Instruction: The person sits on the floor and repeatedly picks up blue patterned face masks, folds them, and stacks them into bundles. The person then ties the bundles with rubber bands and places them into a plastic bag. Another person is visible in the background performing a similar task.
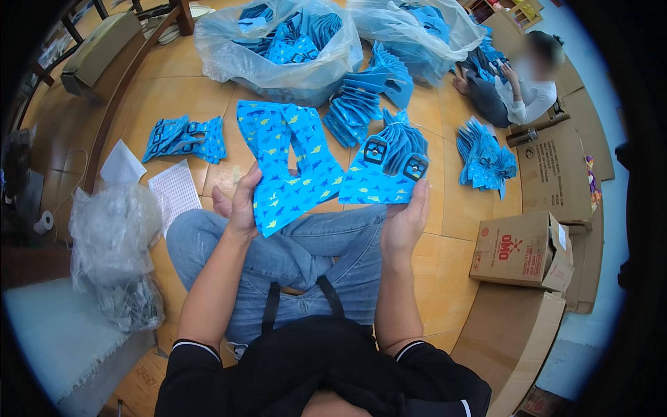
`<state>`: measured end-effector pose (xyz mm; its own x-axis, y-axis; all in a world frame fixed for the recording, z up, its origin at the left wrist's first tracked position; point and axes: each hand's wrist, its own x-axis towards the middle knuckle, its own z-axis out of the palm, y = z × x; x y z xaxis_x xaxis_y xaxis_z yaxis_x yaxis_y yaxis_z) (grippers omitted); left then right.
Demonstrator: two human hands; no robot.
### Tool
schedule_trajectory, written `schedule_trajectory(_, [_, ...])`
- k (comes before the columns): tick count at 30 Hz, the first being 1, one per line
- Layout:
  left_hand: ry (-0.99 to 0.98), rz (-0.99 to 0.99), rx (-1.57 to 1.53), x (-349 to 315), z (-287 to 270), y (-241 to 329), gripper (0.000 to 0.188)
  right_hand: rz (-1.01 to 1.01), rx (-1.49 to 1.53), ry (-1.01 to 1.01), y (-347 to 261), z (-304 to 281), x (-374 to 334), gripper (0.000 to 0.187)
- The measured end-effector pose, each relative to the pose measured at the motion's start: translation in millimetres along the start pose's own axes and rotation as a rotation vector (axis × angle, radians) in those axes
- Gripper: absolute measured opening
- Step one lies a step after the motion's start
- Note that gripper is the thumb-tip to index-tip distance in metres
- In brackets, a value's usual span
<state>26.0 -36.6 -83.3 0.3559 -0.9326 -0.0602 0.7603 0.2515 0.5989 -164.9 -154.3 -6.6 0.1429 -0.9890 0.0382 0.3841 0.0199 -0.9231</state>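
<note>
My left hand (pixel 244 203) is closed on the lower left edge of a blue printed piece (pixel 278 198), a flat shape with small dark-blue and yellow animal figures and a long slot. In my right hand (pixel 410 217) is the right edge of a second blue piece (pixel 372 191), which has two tabs bearing black square fittings. The two pieces meet or overlap slightly between my hands, above my crossed legs. Just behind the right one, a fanned stack of blue pieces (pixel 399 135) rests on the floor.
Two clear plastic bags (pixel 222 59) (pixel 458 35) hold many blue pieces. Bundles (pixel 184 139) (pixel 486 160) lie left and right. A printed sheet (pixel 175 194) and crumpled plastic (pixel 114 236) are at left; cardboard boxes (pixel 517 247) at right. Another person (pixel 535 94) sits far right.
</note>
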Motion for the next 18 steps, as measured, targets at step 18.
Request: schedule_trajectory(18, [-0.039,-0.031,-0.025,-0.4,-3.9,-1.8,0.058,0.012,0.043,0.005,2.6,-4.4,-2.5,0.022])
